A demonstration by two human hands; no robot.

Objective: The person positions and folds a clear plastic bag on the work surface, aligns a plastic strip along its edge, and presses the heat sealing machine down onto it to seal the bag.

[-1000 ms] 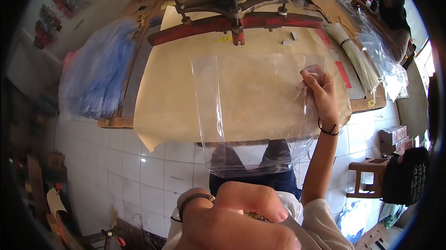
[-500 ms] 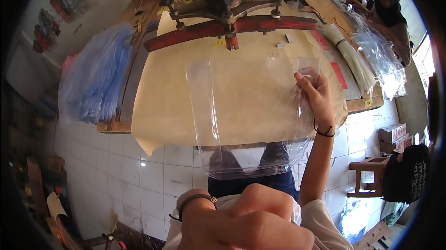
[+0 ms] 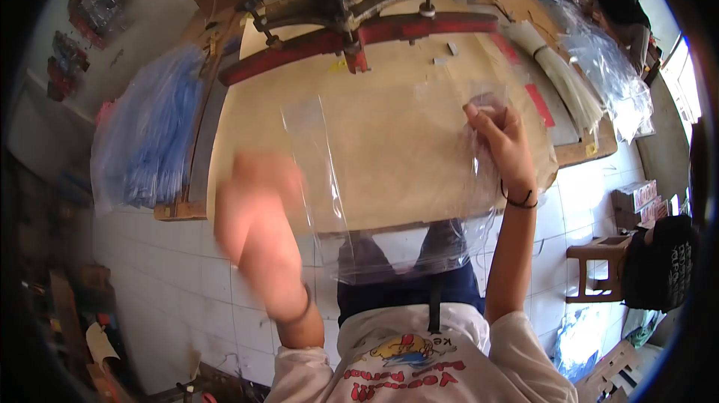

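A clear plastic bag (image 3: 389, 171) lies over the tan paper sheet (image 3: 247, 103), its lower part hanging past the front edge of the table. My right hand (image 3: 505, 133) pinches the bag near its upper right corner. Left of the bag, my left hand (image 3: 258, 208) is smeared by motion, so its fingers cannot be read. Beyond the bag stands a machine with a red bar (image 3: 359, 36) across the paper. Two small grey metal pieces (image 3: 452, 49) rest on the paper near that bar.
At the left lies a pile of bluish plastic sheets (image 3: 150, 133). A bundle of pale strips (image 3: 562, 73) and more clear plastic (image 3: 610, 81) are at the right. A stool (image 3: 592, 268) stands on the tiled floor, and another person (image 3: 622, 6) is at the far right.
My left hand has moved from close below the camera out to the left side of the bag. My right hand keeps its hold on the bag. The view has shifted slightly.
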